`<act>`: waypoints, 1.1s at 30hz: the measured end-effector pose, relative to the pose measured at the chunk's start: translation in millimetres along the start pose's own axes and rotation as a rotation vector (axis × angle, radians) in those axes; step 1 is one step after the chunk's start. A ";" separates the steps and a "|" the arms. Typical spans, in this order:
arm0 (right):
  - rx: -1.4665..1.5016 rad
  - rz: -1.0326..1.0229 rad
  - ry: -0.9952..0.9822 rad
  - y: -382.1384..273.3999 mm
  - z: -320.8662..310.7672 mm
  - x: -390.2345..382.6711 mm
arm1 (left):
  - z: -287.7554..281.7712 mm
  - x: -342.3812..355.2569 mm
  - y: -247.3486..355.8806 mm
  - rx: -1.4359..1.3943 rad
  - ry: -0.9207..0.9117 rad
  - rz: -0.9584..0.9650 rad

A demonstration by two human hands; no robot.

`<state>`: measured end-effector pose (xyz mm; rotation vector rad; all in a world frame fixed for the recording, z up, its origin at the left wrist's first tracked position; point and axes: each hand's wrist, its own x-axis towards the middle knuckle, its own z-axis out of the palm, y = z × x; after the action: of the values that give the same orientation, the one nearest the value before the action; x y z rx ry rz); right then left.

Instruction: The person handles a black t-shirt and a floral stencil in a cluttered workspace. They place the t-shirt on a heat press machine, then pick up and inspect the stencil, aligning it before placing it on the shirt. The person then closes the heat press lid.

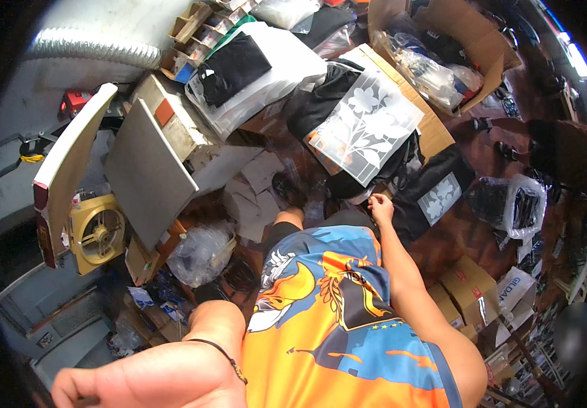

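Close to the camera at lower left is my left hand (164, 377), palm turned up and bare, a dark cord bracelet (220, 353) around the wrist. One bent digit shows; the lower edge cuts off the rest. My right hand (380, 207) is curled beside dark cloth, and whatever its fingers may hold is too small to make out. Just beyond it, a clear sheet with a white flower design (368, 126) lies over black fabric (307, 112). To its right is a black cloth piece (436, 194) bearing a grey flower print.
A cardboard box (470, 61) of plastic-wrapped goods stands at far right. Left are a grey panel (151, 170), a yellow fan (96, 232) and a white-edged board (76, 149). White plastic with folded black cloth (236, 68) lies far ahead. More cartons (467, 289) sit at right.
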<state>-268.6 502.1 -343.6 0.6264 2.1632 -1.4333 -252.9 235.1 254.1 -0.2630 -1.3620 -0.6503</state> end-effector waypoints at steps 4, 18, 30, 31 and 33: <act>-0.022 0.007 -0.061 -9.8 14.1 -0.4 | -3.0 0.4 -2.2 -0.056 0.026 -0.077; -0.061 0.041 -0.144 26.0 18.7 8.4 | -64.2 -1.9 19.7 -0.139 -0.339 -0.326; -0.258 -0.242 -0.290 -103.3 113.0 25.1 | -106.0 -14.3 -48.0 0.076 -0.197 -0.228; -0.319 -0.357 -0.270 -127.1 134.2 37.7 | -117.7 -19.2 -62.1 0.031 -0.342 -0.366; -0.252 -0.531 -0.224 -192.1 180.2 60.6 | -141.6 -43.3 -90.4 -0.073 -0.639 -0.701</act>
<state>-408.7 274.3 -305.1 -0.2113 2.3682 -1.3547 -191.5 99.2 165.3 -0.0354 -2.0728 -1.2699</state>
